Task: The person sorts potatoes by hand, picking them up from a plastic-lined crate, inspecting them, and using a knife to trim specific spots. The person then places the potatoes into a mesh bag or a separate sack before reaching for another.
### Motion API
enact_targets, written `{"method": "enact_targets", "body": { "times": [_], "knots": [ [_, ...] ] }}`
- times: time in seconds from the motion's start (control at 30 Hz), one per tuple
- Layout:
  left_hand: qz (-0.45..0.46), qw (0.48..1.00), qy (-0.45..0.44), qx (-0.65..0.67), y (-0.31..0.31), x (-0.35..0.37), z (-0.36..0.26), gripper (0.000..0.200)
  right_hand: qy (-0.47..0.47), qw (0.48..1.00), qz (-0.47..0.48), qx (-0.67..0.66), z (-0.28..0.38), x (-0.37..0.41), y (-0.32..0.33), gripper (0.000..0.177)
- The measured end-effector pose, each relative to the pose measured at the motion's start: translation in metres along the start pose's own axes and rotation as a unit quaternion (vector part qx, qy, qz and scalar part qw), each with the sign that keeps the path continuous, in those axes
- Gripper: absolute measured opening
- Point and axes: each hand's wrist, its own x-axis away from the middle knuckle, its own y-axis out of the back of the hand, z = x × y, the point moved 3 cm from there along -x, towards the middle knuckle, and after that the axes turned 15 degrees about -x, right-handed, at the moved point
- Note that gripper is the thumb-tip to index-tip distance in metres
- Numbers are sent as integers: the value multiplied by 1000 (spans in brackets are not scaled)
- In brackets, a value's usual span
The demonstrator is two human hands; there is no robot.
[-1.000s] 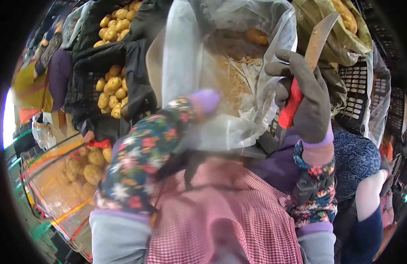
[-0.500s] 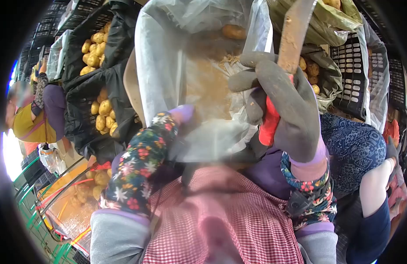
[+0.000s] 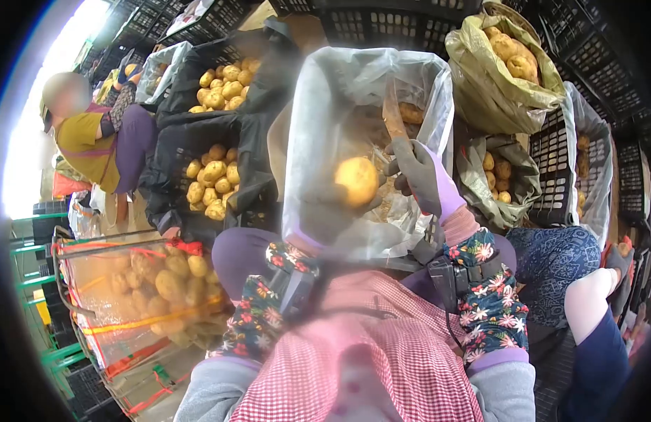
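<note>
My left hand (image 3: 327, 211), in a dark glove and blurred, holds a yellow potato (image 3: 357, 181) above the crate lined with clear plastic (image 3: 302, 126) in front of me. My right hand (image 3: 418, 174), gloved too, is closed round a knife, and its broad, dirt-smeared blade (image 3: 393, 116) points away from me, over the crate. The knife's handle is mostly hidden by the fingers. A brownish potato (image 3: 411, 113) lies at the far end of the crate, behind the blade. Dirt and dry scraps cover part of the liner below my hands.
Two black-lined crates of potatoes (image 3: 213, 184) (image 3: 225, 88) stand left, with a large clear bag of potatoes (image 3: 163, 281) nearer me. At right are an olive sack of potatoes (image 3: 512, 60) and a smaller sack (image 3: 498, 169). People sit on both sides, the right one close.
My left hand has risen from inside the crate and now holds a potato. My right hand has brought the knife lower over the crate. My view has shifted, showing more at left.
</note>
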Motion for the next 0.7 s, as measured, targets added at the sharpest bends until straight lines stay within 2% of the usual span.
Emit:
{"method": "enact_targets", "body": {
  "times": [0.07,0.17,0.23,0.3,0.33,0.4,0.43,0.5,0.53,0.6,0.63,0.67,0.7],
  "knots": [
    [-11,993,-47,-105,3,9,-7,73,14,999,4,33,-3,0,-6,53],
    [2,991,-59,-117,5,13,-15,76,203,957,43,201,-15,-2,-19,49],
    [22,999,-42,0,1,18,-18,76,189,973,97,90,-29,-9,-35,44],
    [36,982,-13,185,3,25,-16,76,82,992,86,-39,-37,-12,-36,33],
    [42,956,5,290,4,26,-14,76,46,990,94,-100,-35,-13,-31,32],
    [51,973,-5,223,4,24,-13,75,-27,968,108,-223,-21,-12,-21,28],
    [55,980,-11,190,5,24,-14,74,-10,963,92,-254,0,2,-36,29],
    [62,986,-7,157,9,19,-18,72,123,981,87,-124,-8,-3,-42,30],
    [68,988,1,140,8,19,-18,71,121,984,78,-105,-18,-6,-38,30],
    [23,989,2,143,5,17,-24,72,116,989,58,-67,-26,-10,-35,31],
    [0,990,-1,143,4,15,-27,72,70,988,53,-124,-24,-8,-30,31],
    [-15,999,-13,49,1,15,-29,74,25,982,48,-179,-20,-6,-29,31],
    [-31,998,-29,-46,-2,15,-32,77,19,986,30,-162,-18,-8,-30,30]
  ]
}}
